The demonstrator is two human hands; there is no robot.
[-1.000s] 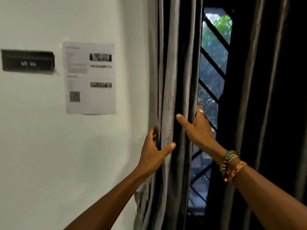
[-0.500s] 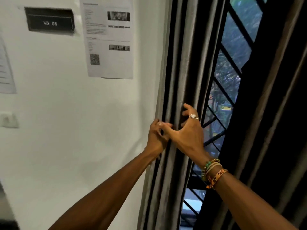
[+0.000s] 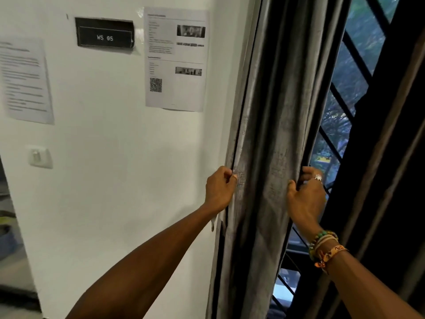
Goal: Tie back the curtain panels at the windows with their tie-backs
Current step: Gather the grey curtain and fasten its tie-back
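Beaded bracelets (image 3: 323, 244) circle the right wrist. The left hand (image 3: 219, 189) pinches the wall-side edge of the grey curtain panel (image 3: 271, 134), fingers curled round its hem. The right hand (image 3: 307, 196), wearing a ring, grips the window-side edge. The panel hangs gathered between them, beside the white wall (image 3: 119, 180). Behind it, the barred window (image 3: 351, 88) shows green foliage.

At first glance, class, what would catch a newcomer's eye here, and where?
Mid-frame, the left hand and the right hand grip opposite edges of a bunched grey curtain panel. Upper left on the wall hangs a black sign reading WS 05; a barred window shows at right.
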